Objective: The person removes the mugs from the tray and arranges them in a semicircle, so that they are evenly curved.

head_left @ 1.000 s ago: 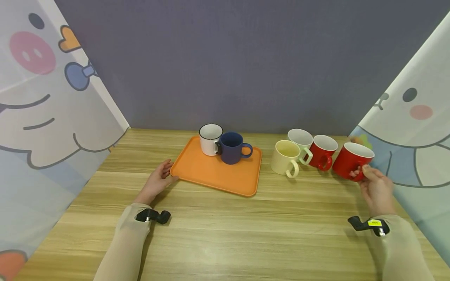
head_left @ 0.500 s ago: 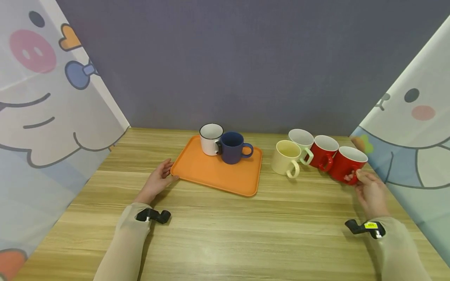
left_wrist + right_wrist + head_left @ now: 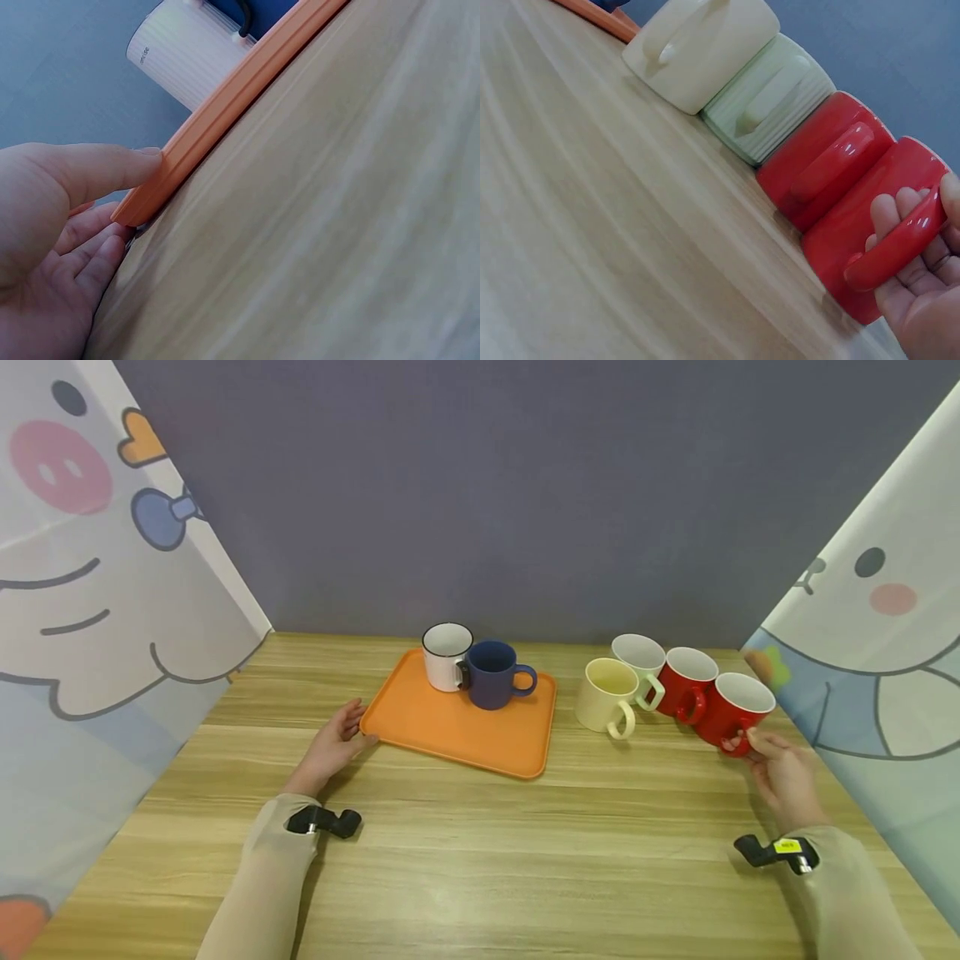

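In the head view, my right hand (image 3: 786, 781) grips the handle of a red mug (image 3: 731, 706) with a white inside. Fingers pass through that handle in the right wrist view. The mug stands upright against or very close to a second red mug (image 3: 684, 681). A pale green mug (image 3: 637, 660) and a cream mug (image 3: 603, 697) are left of them. My left hand (image 3: 330, 752) holds the near left corner of an orange tray (image 3: 442, 731), thumb on its front edge, fingers around the side. On the tray are a white mug (image 3: 444, 662) and a navy mug (image 3: 489, 675).
Everything stands on a wood-grain table (image 3: 487, 860). A grey partition (image 3: 480, 493) rises behind it. Printed cartoon panels flank the table at left (image 3: 112, 610) and right (image 3: 892, 652).
My right hand has moved the outer red mug left and slightly nearer, up beside the other red mug, and the mug has gone from tilted to upright. The left hand and tray stay put.
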{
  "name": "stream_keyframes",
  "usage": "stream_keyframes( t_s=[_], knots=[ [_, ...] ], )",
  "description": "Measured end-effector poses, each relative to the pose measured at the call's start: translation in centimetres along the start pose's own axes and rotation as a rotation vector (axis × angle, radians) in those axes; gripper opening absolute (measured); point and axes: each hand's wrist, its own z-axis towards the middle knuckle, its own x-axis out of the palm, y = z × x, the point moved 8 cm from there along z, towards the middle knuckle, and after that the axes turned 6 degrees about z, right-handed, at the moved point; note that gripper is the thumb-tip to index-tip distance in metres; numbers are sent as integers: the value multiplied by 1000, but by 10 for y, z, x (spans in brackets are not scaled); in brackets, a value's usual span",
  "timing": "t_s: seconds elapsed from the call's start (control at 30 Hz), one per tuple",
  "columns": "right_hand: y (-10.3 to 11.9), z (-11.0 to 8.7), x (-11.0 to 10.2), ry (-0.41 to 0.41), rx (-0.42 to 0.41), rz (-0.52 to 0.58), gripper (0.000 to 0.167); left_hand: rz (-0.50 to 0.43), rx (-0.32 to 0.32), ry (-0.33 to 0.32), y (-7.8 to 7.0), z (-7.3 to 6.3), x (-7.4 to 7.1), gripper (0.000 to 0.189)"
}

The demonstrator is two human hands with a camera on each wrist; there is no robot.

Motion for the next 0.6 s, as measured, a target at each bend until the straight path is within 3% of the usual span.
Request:
stream_keyframes(
  t_s=[0.6],
  knots=[
    [-6,4,-9,42,164,35,36,19,-6,0,1,-1,0,77]
  ],
)
